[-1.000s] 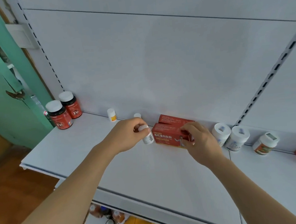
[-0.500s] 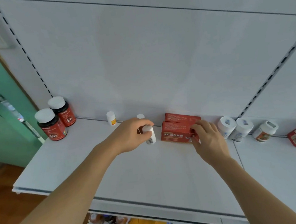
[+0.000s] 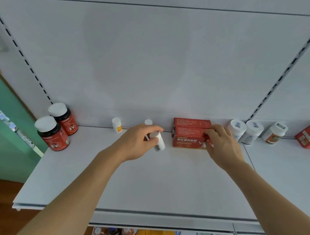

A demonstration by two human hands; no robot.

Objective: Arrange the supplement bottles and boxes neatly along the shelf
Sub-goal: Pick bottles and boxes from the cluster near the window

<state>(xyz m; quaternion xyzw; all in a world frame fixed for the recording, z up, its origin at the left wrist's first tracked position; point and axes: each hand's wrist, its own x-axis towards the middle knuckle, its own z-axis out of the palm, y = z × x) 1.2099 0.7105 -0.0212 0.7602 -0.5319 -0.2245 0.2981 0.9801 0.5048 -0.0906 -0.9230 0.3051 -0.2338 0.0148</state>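
The left hand [image 3: 137, 141] grasps a small white bottle [image 3: 158, 141] upright on the shelf [image 3: 156, 178], just left of the front red box [image 3: 189, 139]. The right hand [image 3: 223, 146] pinches that box's right end. A second red box [image 3: 192, 122] sits directly behind it, against the back panel.

Both arms outstretched; left hand [image 3: 137, 141] curled in a pinch; right hand [image 3: 222, 143] fingers bent, gripping
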